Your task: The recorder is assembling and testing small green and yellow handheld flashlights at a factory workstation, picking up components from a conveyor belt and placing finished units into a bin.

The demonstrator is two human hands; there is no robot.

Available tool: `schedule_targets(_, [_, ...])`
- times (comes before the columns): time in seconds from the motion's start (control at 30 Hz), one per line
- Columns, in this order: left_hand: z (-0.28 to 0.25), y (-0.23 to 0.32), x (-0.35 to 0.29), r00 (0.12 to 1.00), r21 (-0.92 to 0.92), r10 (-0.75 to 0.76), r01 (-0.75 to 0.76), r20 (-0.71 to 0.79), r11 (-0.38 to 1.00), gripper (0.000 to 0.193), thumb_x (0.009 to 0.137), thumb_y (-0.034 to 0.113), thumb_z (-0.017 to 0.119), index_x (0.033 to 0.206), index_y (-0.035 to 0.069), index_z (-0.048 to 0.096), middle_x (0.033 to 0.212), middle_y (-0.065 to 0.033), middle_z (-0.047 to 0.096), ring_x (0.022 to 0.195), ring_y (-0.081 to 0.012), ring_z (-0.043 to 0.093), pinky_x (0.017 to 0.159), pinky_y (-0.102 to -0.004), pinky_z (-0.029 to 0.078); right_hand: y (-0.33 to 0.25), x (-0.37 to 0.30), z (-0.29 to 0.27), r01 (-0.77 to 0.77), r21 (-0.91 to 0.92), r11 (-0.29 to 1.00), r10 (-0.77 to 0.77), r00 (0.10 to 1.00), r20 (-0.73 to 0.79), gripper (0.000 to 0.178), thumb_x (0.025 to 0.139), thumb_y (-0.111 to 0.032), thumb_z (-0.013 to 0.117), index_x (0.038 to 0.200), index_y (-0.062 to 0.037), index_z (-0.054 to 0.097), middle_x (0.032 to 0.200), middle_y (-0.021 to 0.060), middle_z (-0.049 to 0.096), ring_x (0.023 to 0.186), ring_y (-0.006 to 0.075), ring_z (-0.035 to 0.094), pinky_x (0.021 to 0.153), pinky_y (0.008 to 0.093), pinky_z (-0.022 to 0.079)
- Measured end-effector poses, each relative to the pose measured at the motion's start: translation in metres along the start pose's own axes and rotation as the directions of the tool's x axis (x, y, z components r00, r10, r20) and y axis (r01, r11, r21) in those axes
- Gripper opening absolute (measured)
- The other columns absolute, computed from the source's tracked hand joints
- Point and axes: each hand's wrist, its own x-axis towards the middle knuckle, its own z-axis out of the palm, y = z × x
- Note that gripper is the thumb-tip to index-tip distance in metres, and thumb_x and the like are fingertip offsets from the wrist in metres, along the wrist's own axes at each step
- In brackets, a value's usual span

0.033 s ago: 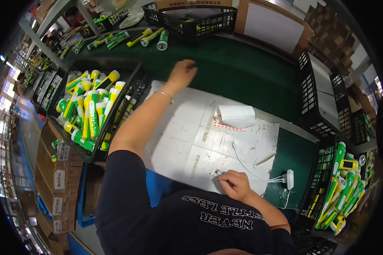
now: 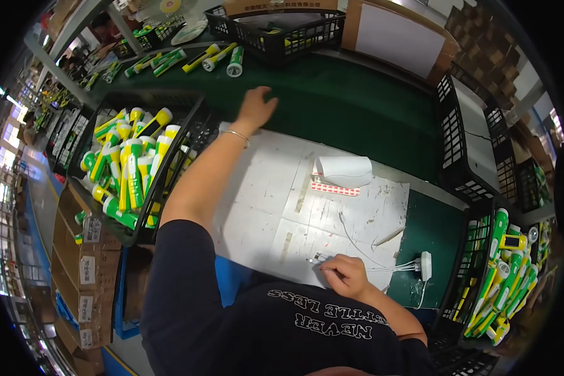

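My left hand (image 2: 257, 108) reaches out over the green bench top, past the far edge of the white work sheet (image 2: 250, 194). Its fingers are apart and nothing shows in them. Beyond it, several green, yellow and white flashlights (image 2: 234, 62) lie in a loose row. My right hand (image 2: 346, 274) is closed near the sheet's front edge, gripping white charging cables (image 2: 388, 269) close to their small metal plugs (image 2: 321, 256). The cables run right to a white charger block (image 2: 425, 266). One loose cable (image 2: 352, 233) curves across the sheet.
A black crate (image 2: 197, 119) heaped with flashlights stands left, another (image 2: 467, 269) right. A roll of white labels (image 2: 344, 170) sits on the sheet. Black crates (image 2: 282, 44) line the far side beside a cardboard-edged board (image 2: 395, 37). Cardboard boxes (image 2: 88, 276) stand lower left.
My left hand has shifted slightly left, and its fingers look more spread. The whole view has moved a little. My right hand keeps its grip on the cables.
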Motion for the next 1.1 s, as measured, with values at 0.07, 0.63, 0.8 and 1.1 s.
schedule_targets(0.07, [0.009,-0.046,0.028,0.988,0.132,0.021,0.000,-0.154,0.991,0.057,0.072,0.026,0.067,0.120,0.003,0.047,0.115,-0.0258,0.048,0.105,-0.0420,0.047,0.091,-0.0430,0.042,0.010,-0.003,0.001,-0.019,-0.004,1.000,0.019,1.000,-0.024,0.007,0.074,-0.001,0.061,0.079,-0.0058,0.064,0.064,0.0066,0.057,0.048,0.0173,0.055,0.044,0.0265,0.043])
schedule_targets(0.63, [0.024,-0.094,0.117,0.963,0.426,-0.138,0.228,-0.233,0.875,0.029,0.072,0.024,0.068,0.100,0.023,0.061,0.118,-0.0132,0.046,0.102,-0.0386,0.048,0.083,-0.0455,0.045,0.039,-0.007,-0.003,-0.128,0.147,0.981,0.127,0.992,0.011,0.015,0.079,-0.014,0.059,0.087,-0.0005,0.060,0.075,0.0101,0.059,0.061,0.0212,0.059,0.053,0.0287,0.046])
schedule_targets(0.8, [-0.013,-0.022,0.076,0.839,0.210,0.210,-0.118,-0.503,0.971,0.044,0.064,0.010,0.069,0.106,0.019,0.059,0.110,-0.0161,0.048,0.100,-0.0374,0.046,0.087,-0.0444,0.040,0.030,-0.008,-0.003,-0.282,0.126,0.951,0.276,0.959,0.061,0.011,0.073,0.000,0.062,0.084,-0.0016,0.058,0.069,0.0068,0.055,0.058,0.0161,0.053,0.051,0.0238,0.041])
schedule_targets(1.1, [-0.048,0.160,-0.094,0.976,-0.967,0.020,0.216,0.215,-0.136,0.070,0.088,0.009,0.051,0.143,0.019,0.010,0.127,-0.0176,0.047,0.104,-0.0232,0.055,0.087,-0.0361,0.048,0.010,0.000,-0.011,-0.236,0.651,0.721,0.480,0.849,-0.223,0.046,0.090,-0.029,0.049,0.125,-0.0004,0.041,0.083,0.0041,0.061,0.045,0.0006,0.027,0.041,0.0172,0.020])
